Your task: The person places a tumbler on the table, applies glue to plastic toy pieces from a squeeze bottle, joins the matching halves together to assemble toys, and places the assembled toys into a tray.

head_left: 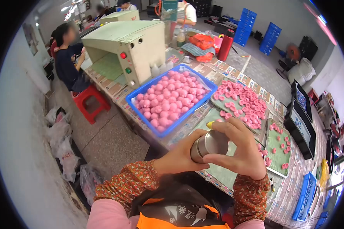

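A short silver metal cylinder [212, 144] with a seam around it is held tilted in front of my chest. My left hand [181, 153] is wrapped round its left and lower side. On the other side, my right hand [239, 147] grips it with the thumb at the lower edge and the fingers curled over the top. Something yellow [210, 124] shows at the tip of a right finger. Just beyond is a blue tray [143, 124] full of pink balls [168, 95]. Several small pink cups [246, 99] lie on a green board to the right.
A second green tray [275, 152] holds scattered pink cups. A pale green machine [141, 49] with red and green buttons stands behind the blue tray. A red bottle [225, 45] is farther back. Black bins [302, 128] line the right; a seated person [68, 61] is at left.
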A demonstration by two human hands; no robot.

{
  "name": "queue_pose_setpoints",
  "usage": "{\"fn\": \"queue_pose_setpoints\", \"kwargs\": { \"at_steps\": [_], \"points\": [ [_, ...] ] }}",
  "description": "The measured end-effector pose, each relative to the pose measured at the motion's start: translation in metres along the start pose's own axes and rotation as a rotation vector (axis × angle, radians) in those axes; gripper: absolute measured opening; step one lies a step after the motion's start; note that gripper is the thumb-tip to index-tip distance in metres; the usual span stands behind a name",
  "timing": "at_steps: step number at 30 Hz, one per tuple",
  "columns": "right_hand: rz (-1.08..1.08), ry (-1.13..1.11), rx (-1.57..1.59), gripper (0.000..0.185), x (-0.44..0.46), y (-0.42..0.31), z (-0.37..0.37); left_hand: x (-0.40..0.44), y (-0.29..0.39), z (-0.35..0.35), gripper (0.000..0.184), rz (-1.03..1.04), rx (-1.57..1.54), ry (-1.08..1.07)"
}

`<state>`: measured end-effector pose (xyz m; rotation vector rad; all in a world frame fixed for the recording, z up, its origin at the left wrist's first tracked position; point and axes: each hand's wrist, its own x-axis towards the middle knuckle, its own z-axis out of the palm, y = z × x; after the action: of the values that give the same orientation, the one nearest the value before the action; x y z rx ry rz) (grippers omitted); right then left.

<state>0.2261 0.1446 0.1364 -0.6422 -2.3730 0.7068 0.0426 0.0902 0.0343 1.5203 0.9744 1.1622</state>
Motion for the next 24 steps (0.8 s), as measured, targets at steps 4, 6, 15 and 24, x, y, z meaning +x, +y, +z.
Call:
{"fn": "queue_pose_setpoints", "kwargs": {
  "at_steps": [4, 6, 15, 24],
  "points": [
    [0.061, 0.266, -0.167, 0.05, -0.002, 0.001, 0.009, 0.016, 0.009, 0.012, 0.075, 0.008, -0.002, -0.006],
    [0.113, 0.359, -0.316, 0.049, -0.005, 0.004, 0.014, 0.025, 0.004, 0.018, 0.074, -0.014, -0.003, -0.006],
    [0.23, 0.6, -0.607, 0.039, -0.015, 0.033, 0.003, 0.069, -0.012, 0.042, 0.066, 0.089, 0.125, 0.085],
    [0.443, 0.709, 0.231, 0.044, -0.138, 0.065, 0.043, 0.165, 0.012, 0.007, 0.067, 0.096, -0.18, 0.241]
  ]
}}
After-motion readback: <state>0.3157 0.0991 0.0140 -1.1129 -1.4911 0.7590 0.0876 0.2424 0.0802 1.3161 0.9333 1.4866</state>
